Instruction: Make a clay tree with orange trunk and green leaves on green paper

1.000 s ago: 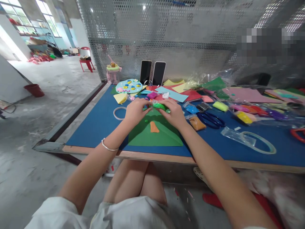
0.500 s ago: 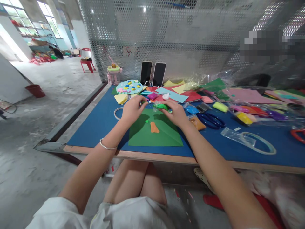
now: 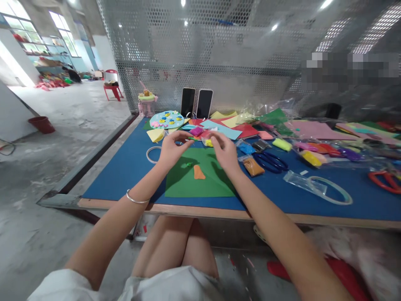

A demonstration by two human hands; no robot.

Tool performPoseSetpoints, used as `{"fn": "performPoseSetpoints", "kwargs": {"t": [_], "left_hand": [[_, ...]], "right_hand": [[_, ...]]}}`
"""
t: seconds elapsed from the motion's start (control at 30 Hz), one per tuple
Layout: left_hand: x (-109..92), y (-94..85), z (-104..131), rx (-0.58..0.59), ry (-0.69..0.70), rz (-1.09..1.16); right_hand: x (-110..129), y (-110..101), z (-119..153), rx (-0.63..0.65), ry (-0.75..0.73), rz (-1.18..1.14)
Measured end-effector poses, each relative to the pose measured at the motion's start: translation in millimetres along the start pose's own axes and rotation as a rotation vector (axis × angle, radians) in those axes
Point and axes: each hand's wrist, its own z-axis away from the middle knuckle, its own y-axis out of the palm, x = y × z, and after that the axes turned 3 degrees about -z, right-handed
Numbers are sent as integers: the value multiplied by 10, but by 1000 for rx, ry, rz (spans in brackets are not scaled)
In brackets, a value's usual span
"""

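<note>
L hand [image 3: 176, 147] was pinched on a small bright-green bit [image 3: 193, 139]; R hand [image 3: 226, 152] curled by a yellow clear-wrapped pkt [image 3: 209, 143] — couldn't tell if gripping. Flat orange piece [image 3: 198, 172], long axis approx. fore-aft, lay on a dark-green rectangular sheet [image 3: 216, 186] — bodyward of both hands, betw. them.

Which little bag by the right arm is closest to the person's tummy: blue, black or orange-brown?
The orange-brown bag: it lies nearest the table's front edge, while the blue bag and black bag sit side by side farther back.
</note>
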Motion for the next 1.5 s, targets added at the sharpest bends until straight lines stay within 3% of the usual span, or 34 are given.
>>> {"fn": "performPoseSetpoints", "kwargs": {"t": [0.13,0.37,0.53,0.73,0.9,1.03,1.1,1.23,1.33,1.43,1.5], "left_hand": [[-94,60,88,-8,37,-34],[-165,166,173,-2,205,-140],[-90,159,130,12,80,-37],[1,103,102,-36,66,-83],[-10,54,102,-104,217,-213],[-52,73,105,-181,361,-277],[-90,134,134,-112,425,-303],[-205,287,233,175,463,-351],[-301,333,290,333,368,-406],[-382,327,322,419,218,-484],[-430,327,343,466,217,-450]], "right_hand": [[28,252,72,111,110,-207],[-46,176,36,-27,185,-428],[-40,176,46,-4,190,-445],[35,208,94,122,290,-509],[107,188,123,252,407,-655],[129,192,85,190,411,-672],[157,228,27,118,474,-792],[268,359,-122,-71,529,-963],[354,420,-187,-195,551,-961],[391,394,-194,-186,601,-915],[368,362,-182,-196,568,-881]]}}
